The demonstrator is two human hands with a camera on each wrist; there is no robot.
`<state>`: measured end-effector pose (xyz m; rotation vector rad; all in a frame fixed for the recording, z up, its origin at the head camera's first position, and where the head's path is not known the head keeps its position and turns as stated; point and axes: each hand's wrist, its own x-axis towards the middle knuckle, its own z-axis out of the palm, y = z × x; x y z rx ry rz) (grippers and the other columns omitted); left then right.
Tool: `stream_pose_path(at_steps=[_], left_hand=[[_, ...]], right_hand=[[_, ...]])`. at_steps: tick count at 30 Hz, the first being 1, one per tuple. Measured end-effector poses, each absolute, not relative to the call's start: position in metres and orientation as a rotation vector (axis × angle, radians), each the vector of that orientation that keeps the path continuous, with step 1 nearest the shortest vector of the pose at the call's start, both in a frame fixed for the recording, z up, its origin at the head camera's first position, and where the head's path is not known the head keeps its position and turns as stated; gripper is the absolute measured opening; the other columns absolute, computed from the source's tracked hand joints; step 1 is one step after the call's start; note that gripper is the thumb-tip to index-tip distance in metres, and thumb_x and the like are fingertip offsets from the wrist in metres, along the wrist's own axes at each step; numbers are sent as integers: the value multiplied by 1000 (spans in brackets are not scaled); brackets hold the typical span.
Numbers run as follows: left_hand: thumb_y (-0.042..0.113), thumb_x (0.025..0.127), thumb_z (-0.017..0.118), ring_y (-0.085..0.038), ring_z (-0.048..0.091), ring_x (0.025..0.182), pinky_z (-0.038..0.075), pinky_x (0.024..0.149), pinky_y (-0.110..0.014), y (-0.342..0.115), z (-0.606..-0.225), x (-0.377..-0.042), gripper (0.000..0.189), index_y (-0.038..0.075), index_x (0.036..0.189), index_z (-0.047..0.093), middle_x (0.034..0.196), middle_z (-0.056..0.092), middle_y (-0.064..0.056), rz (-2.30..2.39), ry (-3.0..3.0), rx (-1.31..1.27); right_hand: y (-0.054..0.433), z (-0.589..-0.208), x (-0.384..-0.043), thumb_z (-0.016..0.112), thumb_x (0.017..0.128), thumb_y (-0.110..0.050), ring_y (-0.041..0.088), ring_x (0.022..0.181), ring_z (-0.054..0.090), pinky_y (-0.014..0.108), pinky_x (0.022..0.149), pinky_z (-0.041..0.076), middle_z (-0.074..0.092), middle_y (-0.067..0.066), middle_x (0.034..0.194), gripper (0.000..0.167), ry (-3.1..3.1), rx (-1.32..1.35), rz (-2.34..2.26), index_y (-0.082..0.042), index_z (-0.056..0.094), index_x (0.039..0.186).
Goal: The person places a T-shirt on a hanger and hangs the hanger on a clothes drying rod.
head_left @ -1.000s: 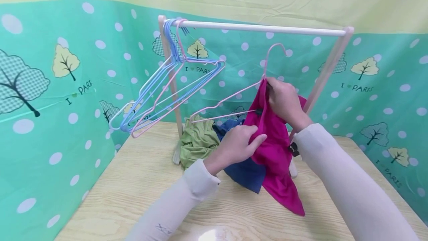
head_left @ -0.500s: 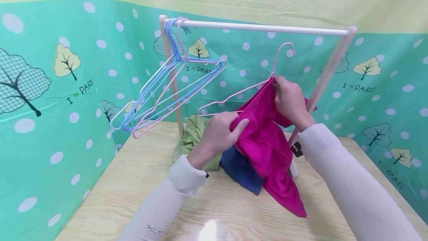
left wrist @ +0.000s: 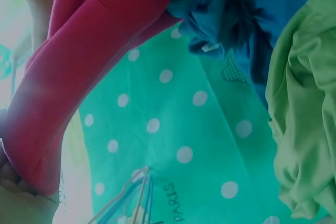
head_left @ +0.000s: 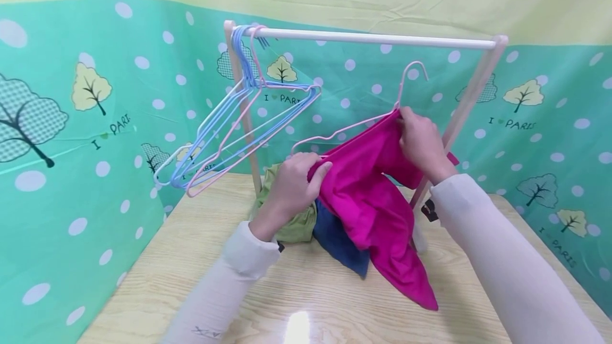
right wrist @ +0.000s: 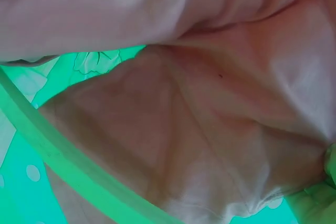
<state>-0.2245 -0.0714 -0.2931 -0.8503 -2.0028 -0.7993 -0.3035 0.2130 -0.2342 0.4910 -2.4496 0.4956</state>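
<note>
Magenta garment (head_left: 363,179): left hand (head_left: 297,179) and right hand (head_left: 423,139) pinch it. We should align the pink hanger (head_left: 358,123) between our fingers (head_left: 306,160).

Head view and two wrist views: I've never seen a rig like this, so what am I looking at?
There's no robot; a person works bare-handed. The head view comes from a camera worn on the head, looking forward and down; each wrist view comes from that hand's wrist. The left hand and right hand both grip a magenta garment, which partly covers a pink hanger. Behind it, green cloth and blue cloth lie on the table. Other hangers hang from the rack.
</note>
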Motion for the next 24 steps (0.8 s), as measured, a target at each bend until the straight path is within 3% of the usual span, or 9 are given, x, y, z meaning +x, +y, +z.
stream_pose_path(at_steps=[9, 24], left_hand=[[11, 99, 65, -21, 57, 70, 51, 66, -32, -78, -285, -220, 16, 4, 85, 67, 76, 64, -5, -708, -2010, -892], [9, 97, 67, -13, 51, 60, 45, 56, -25, -86, -276, -218, 16, 3, 82, 68, 68, 57, -1, -891, -1924, -1020]], right_hand=[[219, -232, -307, 53, 94, 6, 44, 74, 60, 50, 64, 48, 57, 21, 80, 15, -2492, 501, 473, -2, 53, 107], [223, -233, -311, 48, 100, 2, 40, 65, 54, 46, 59, 43, 51, 16, 73, 10, -2473, 546, 444, -7, 51, 103]])
